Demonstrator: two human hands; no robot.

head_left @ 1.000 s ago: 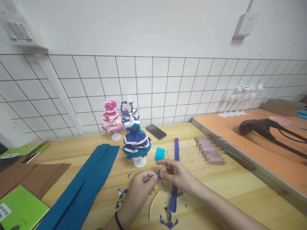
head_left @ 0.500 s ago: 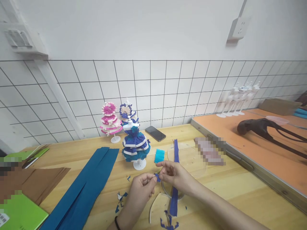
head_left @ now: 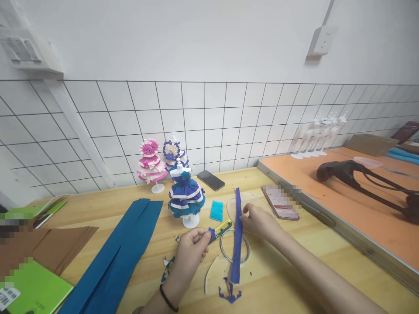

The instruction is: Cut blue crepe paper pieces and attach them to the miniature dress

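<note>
My left hand [head_left: 193, 246] pinches a small crumpled blue paper piece [head_left: 212, 234] between thumb and fingertips. Just beyond it lies a small yellow-and-green tool [head_left: 225, 226], probably thread snips. The fingers of my right hand [head_left: 257, 221] are closed at the right edge of a long blue-violet paper strip [head_left: 236, 257]. That strip lies across a clear round ring [head_left: 248, 250]. Behind my left hand stands a mini dress form [head_left: 186, 194] in a tiered blue, teal and white paper dress. A turquoise pleated paper piece [head_left: 216, 210] lies beside it.
Pink [head_left: 151, 161] and violet-cream [head_left: 172, 150] dressed forms stand behind. Teal paper [head_left: 121, 248] covers the left side, with brown sheets [head_left: 65, 244] beyond. A dark phone [head_left: 211, 180] and pink phone [head_left: 279, 203] lie on the table. Scraps [head_left: 231, 294] lie in front. An orange board [head_left: 294, 179] borders the right.
My right hand has left the small blue piece and moved right to the long strip, whose near end has shifted slightly away from me. The yellow-and-green tool now shows. My left hand still pinches the piece.
</note>
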